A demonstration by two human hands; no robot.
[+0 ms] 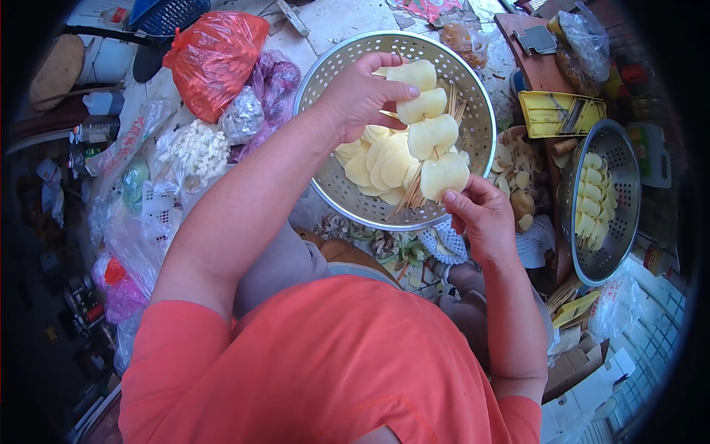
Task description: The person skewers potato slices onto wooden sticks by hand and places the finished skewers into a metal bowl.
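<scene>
A skewer of folded potato slices point(432, 137) slants over a perforated metal colander point(310, 78). My left hand point(367, 96) is closed around its upper end, the thumb lying beside the top slices. At the lower end, my right hand point(482, 212) pinches near the last slice point(444, 175), thumb at its edge. Below the skewer, a pile of loose pale-yellow potato slices point(386, 164) lies in the colander. Bare wooden sticks point(411, 194) rest beside the pile, partly hidden under the held skewer.
A second metal colander point(625, 214) at the right holds finished-looking potato skewers point(592, 200). Near it are a yellow basket point(562, 115) and peelings with a whole potato point(522, 202). A red plastic bag point(214, 63) and a bag of white pieces point(194, 150) stand left.
</scene>
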